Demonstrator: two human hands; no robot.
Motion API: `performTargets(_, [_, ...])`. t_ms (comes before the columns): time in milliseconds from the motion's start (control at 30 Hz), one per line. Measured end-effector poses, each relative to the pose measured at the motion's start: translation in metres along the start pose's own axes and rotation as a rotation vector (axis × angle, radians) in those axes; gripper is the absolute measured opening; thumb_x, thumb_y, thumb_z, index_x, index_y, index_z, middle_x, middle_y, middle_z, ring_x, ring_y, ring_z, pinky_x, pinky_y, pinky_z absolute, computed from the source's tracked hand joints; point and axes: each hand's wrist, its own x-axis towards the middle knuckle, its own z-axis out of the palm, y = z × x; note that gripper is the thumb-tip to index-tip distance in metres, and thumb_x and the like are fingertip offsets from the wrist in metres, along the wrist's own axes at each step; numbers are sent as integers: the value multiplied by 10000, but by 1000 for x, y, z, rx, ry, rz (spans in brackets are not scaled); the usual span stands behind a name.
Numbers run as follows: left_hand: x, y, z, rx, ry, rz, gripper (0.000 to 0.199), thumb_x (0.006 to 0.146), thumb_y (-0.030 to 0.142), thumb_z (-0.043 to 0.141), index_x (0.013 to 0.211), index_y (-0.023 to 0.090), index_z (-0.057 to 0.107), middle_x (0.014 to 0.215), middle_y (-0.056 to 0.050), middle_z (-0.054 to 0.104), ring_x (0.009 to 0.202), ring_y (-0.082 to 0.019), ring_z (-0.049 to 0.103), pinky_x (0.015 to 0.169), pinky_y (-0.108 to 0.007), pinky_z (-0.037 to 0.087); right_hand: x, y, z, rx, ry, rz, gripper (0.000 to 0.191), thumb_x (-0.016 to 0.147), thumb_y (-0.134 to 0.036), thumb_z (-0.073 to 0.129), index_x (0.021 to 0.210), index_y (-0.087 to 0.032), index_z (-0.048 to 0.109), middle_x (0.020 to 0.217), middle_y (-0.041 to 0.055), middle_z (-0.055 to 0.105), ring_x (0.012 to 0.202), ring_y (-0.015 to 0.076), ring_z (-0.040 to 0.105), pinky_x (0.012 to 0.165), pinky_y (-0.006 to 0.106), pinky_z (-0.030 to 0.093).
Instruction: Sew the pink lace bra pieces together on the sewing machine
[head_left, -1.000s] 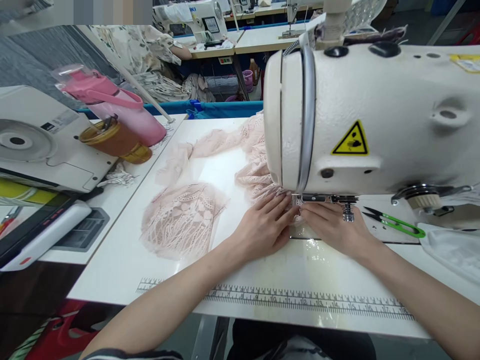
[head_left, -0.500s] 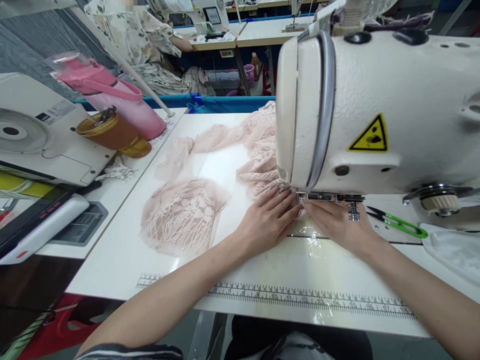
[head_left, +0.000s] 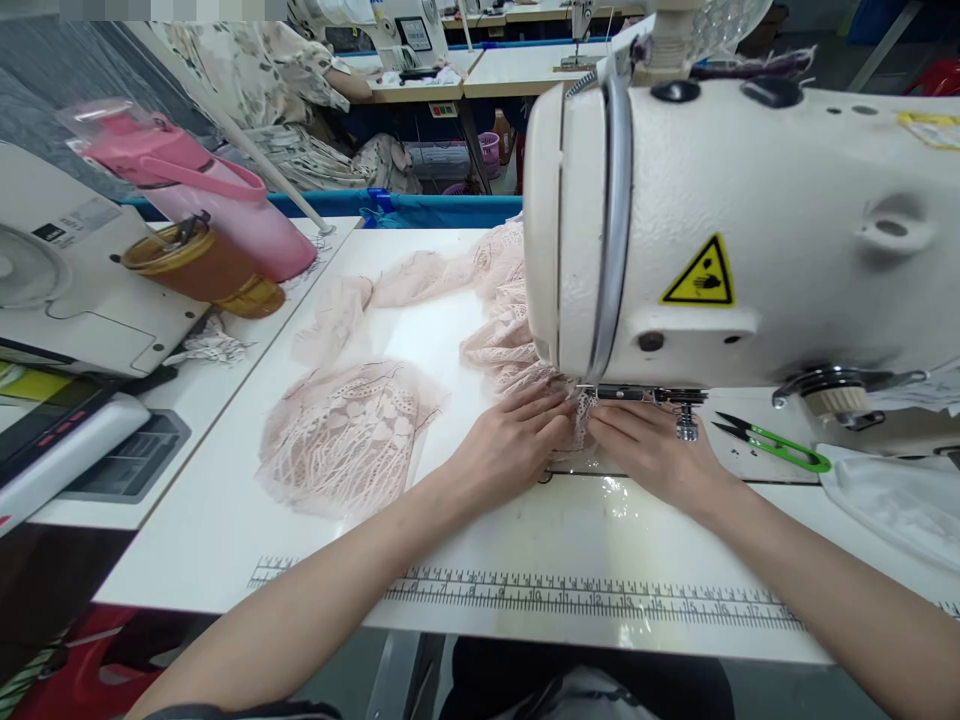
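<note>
A piece of pale pink lace fabric [head_left: 499, 345] lies gathered on the white table and runs under the head of a sewing machine [head_left: 720, 220]. My left hand [head_left: 510, 437] lies flat over the lace just left of the needle area, fingers stretched forward and pressing it down. To the right, my right hand [head_left: 660, 450] rests with its fingers extended toward the lace edge; the metal attachment [head_left: 637, 394] partly covers them. A narrow lace strip shows between both hands. The needle itself is hidden from me.
Separate pink lace pieces [head_left: 341, 440] lie at left. Green-handled thread snips [head_left: 772, 440] and white cloth [head_left: 892, 500] are at right. A pink bottle [head_left: 217, 200] and brown cup [head_left: 202, 265] stand left. A printed ruler [head_left: 600, 598] runs along the front edge. Another person's sleeve [head_left: 322, 75] appears behind.
The whole view has shifted, so the machine and table appear further left. Slightly more lace shows between my hands, which are a little further apart; both still rest at the machine.
</note>
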Motion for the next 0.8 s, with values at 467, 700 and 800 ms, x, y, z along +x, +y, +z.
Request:
performTargets(467, [-1, -5, 2, 44, -2, 1, 342, 959, 154, 414, 1244, 119, 600, 1254, -91, 639, 1185, -219, 602, 1079, -423, 464, 3, -12, 7, 56, 54, -67, 231, 924, -110, 494, 930, -242, 683, 852, -6, 694, 875, 126, 607, 798, 263, 504])
performTargets(700, [-2, -3, 3, 102, 4, -2, 325, 960, 175, 444, 1226, 103, 616, 1251, -105, 638, 1196, -243, 592, 1077, -419, 463, 2, -11, 8, 70, 47, -65, 234, 930, -110, 495, 924, -246, 687, 873, -4, 699, 894, 120, 612, 802, 252, 515])
performTargets(800, [-1, -1, 4, 123, 9, -1, 328, 962, 189, 440, 1215, 81, 620, 1253, -119, 635, 1185, -257, 599, 1066, -428, 473, 2, -11, 8, 70, 41, -57, 233, 921, -102, 499, 938, -234, 690, 884, 11, 701, 918, 137, 616, 781, 258, 521])
